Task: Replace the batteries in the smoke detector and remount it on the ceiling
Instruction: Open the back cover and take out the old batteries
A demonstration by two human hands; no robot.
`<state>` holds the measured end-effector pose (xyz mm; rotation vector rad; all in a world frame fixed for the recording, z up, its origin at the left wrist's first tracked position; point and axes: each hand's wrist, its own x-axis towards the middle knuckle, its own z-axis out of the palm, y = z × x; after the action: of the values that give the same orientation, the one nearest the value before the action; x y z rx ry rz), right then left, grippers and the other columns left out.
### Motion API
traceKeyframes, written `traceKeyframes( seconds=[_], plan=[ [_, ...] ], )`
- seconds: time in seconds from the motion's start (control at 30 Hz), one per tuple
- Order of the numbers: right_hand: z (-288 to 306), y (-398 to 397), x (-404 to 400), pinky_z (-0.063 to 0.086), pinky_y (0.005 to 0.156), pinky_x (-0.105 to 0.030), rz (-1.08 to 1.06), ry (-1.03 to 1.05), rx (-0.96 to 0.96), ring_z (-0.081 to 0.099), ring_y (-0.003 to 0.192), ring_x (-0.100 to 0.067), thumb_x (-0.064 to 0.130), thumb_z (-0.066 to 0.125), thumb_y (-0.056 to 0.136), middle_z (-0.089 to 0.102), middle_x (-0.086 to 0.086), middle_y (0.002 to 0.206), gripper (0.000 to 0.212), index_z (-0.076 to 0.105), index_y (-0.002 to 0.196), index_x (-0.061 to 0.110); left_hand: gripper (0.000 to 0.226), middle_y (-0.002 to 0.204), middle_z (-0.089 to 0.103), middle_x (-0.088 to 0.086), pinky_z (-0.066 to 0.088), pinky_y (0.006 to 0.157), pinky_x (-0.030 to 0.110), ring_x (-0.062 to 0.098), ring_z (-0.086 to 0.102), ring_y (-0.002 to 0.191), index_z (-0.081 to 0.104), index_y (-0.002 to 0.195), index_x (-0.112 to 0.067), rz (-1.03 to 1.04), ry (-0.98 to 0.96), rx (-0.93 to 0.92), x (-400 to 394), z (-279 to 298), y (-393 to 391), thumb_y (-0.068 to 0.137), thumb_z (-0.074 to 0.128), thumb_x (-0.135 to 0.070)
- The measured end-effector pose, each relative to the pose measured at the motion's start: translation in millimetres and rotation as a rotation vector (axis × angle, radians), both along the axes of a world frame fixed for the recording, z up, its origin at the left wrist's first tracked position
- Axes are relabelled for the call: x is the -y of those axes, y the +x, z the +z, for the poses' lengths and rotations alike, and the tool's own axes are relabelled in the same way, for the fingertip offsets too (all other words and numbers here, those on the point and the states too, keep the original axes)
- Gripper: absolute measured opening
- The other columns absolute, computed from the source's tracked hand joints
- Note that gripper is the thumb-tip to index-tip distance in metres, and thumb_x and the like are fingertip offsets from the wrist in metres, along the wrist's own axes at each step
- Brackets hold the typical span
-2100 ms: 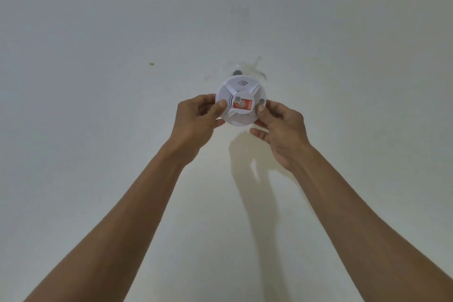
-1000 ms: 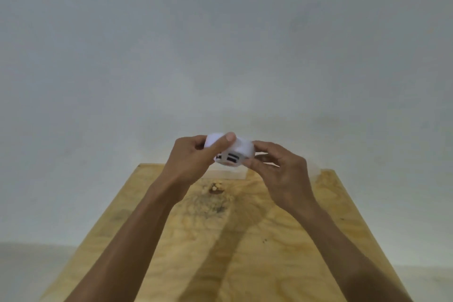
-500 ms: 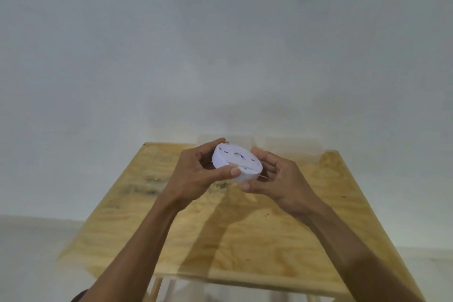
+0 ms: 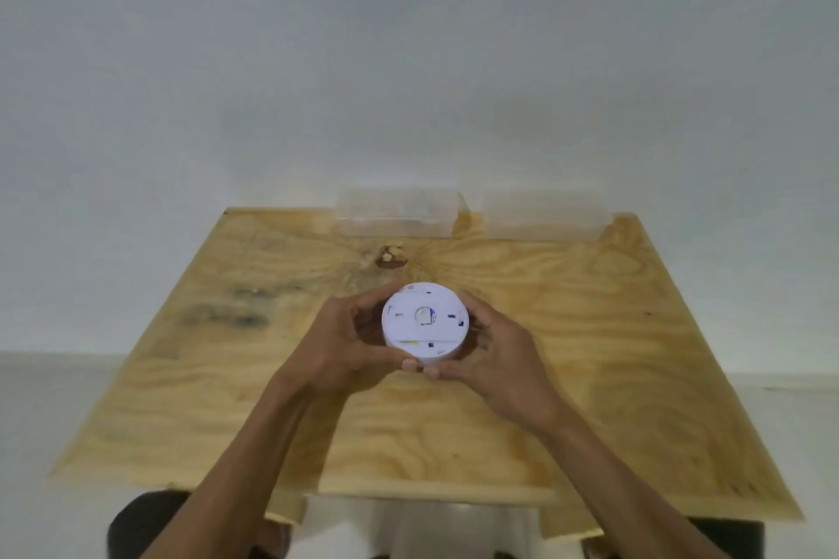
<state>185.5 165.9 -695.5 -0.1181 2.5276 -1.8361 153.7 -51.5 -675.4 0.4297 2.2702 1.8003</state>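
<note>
Grip: left hand (image 4: 349,343) and right hand (image 4: 499,349) cupped around the rim of the smoke detector (image 4: 425,316), thumbs meeting at its near edge. Detector: white, round, flat face up, held over the plywood table (image 4: 590,331). Two clear plastic containers (image 4: 399,213) at the table's far edge.

nothing here can be read. the flat white face of the smoke detector (image 4: 425,317) that i hold over the bench (image 4: 590,331) carries small dark and yellow marks and a round centre piece, but they are too blurred to make out as letters or numbers.
</note>
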Motion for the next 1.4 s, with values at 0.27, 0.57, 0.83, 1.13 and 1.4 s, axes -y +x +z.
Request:
traceKeyframes(
  seconds=[0.27,0.57,0.83,1.13,1.4],
  plan=[
    [-5,3,3,0.049,0.103,-0.031,-0.016,0.163,-0.049,0.057,0.122,-0.009,0.043,0.095,0.047,0.06,0.01,0.133,0.108,0.048,0.142,0.025,0.093,0.128,0.07,-0.008,0.048,0.106,0.03,0.011,0.062,0.124,0.058,0.134,-0.024,-0.006,-0.058,-0.023,0,-14,-1,0.05,0.096,-0.014],
    [32,-21,6,0.032,0.095,-0.018,0.137,0.586,-0.178,0.04,0.118,-0.018,0.056,0.066,0.081,0.051,0.004,0.125,0.07,0.052,0.139,0.02,0.119,0.131,0.062,-0.013,0.05,0.1,0.024,0.003,0.06,0.121,0.046,0.142,-0.023,-0.017,-0.232,-0.048,-9,-3,-6,0.037,0.097,-0.046],
    [45,-35,8,0.039,0.099,-0.039,0.288,0.716,-0.131,0.028,0.107,-0.012,0.054,0.07,0.081,0.038,0.01,0.115,0.067,0.053,0.137,0.023,0.104,0.124,0.067,-0.008,0.047,0.086,0.01,-0.003,0.063,0.109,0.054,0.135,-0.015,0.038,-0.234,-0.103,-18,-4,-7,0.043,0.101,-0.032],
    [48,-41,4,0.041,0.097,-0.045,0.372,0.71,-0.14,0.031,0.11,-0.014,0.055,0.064,0.079,0.037,0.013,0.113,0.066,0.054,0.133,0.02,0.101,0.121,0.069,-0.006,0.051,0.084,0.013,0.003,0.066,0.107,0.057,0.134,-0.015,0.059,-0.226,-0.096,-18,-5,-7,0.044,0.101,-0.026],
    [62,-50,3,0.04,0.098,-0.046,0.487,0.759,-0.109,0.034,0.111,-0.016,0.047,0.073,0.081,0.039,0.009,0.113,0.065,0.049,0.138,0.025,0.092,0.114,0.071,-0.005,0.056,0.079,0.024,0.009,0.069,0.101,0.061,0.125,-0.021,0.064,-0.214,-0.089,-19,-1,-7,0.042,0.1,-0.026]
  ],
)
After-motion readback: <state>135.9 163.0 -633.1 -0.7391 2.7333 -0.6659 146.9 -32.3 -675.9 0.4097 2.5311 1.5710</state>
